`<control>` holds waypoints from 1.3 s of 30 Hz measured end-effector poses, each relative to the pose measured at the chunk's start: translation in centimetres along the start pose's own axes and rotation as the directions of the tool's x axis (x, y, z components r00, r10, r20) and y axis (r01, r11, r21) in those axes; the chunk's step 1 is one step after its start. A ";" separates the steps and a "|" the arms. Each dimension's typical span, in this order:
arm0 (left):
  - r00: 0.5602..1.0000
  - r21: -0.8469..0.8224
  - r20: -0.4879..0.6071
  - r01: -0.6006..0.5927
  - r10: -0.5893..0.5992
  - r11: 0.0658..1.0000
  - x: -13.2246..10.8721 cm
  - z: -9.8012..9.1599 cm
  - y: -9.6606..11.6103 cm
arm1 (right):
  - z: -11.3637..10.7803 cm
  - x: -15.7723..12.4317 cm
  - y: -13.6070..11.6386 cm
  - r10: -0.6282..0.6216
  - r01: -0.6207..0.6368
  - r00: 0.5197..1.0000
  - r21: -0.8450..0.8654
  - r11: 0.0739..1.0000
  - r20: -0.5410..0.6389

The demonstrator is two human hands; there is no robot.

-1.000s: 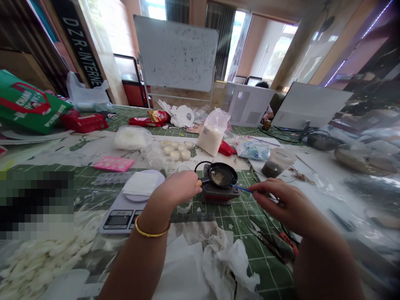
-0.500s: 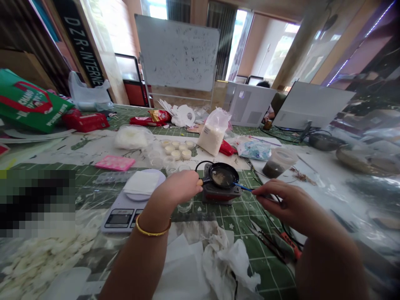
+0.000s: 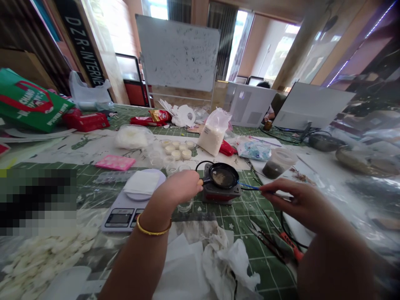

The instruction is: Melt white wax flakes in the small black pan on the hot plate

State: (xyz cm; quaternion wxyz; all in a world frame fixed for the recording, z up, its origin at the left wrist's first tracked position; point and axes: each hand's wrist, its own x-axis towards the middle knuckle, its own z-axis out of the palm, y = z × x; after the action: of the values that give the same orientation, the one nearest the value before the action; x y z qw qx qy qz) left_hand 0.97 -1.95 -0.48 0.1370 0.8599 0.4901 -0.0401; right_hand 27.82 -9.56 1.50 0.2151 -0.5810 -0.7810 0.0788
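Note:
My left hand (image 3: 180,187) is closed around the handle of a small black frying pan (image 3: 224,176). The pan rests on a small hot plate (image 3: 221,195) with a dark red front, and some pale brownish stuff lies in it. To the right of the pan, my right hand (image 3: 289,202) pinches a thin blue stick (image 3: 248,186). The stick's tip is at the pan's right rim. A kitchen scale (image 3: 120,217) with white paper (image 3: 142,183) on its plate stands left of my left hand.
Crumpled tissue (image 3: 229,262) lies in front of the hot plate. Scissors (image 3: 265,237) and an orange-handled tool (image 3: 290,246) lie below my right hand. Behind stand small cups (image 3: 176,154) and a bag of white granules (image 3: 212,135). White flakes (image 3: 46,258) fill the near left.
My right hand has drawn back a little to the right with the blue stick, whose tip moved from inside the pan's edge to its rim. My left hand stays on the handle.

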 end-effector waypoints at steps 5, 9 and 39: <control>0.999 -0.002 0.023 0.032 -0.032 0.999 0.1 0.0 0.0 | 1.1 1.4 0.6 0.308 -0.229 0.933 0.353 0.907 -0.188; 0.999 -0.025 0.024 0.040 -0.040 0.999 0.0 0.1 0.1 | 4.3 4.3 2.6 0.400 -0.210 0.913 0.750 0.627 -0.080; 0.999 -0.063 0.014 0.041 -0.041 0.997 0.0 0.2 0.2 | 6.3 6.2 6.4 0.541 -0.265 0.838 0.920 0.287 0.072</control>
State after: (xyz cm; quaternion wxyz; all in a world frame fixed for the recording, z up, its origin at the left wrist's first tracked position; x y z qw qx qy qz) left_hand 1.13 -2.09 -0.59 0.1661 0.8447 0.5078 -0.0328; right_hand 29.30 -0.96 -5.00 0.5639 -0.5529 -0.4005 0.4646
